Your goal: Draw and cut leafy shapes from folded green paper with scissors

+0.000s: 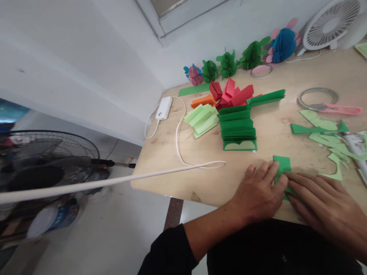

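Observation:
A small piece of green paper [282,165] lies at the table's near edge, partly covered by both hands. My left hand [259,189] rests on its left side, fingers apart and pressing down. My right hand [323,198] lies over its right side with the fingers stretched out. Beyond them stands a stack of folded dark green paper [237,124] with a light green scalloped shape at its near end. Folded light green strips [202,119], orange strips [203,101] and red strips [233,93] lie beside and behind that stack.
Light green paper scraps [329,143] and pink-handled scissors [341,108] lie at the right, near a roll of tape [301,97]. Paper figures [228,64] and a small white fan [329,26] line the wall. A white power bank [164,108] has a cable [177,141] crossing the table's left side.

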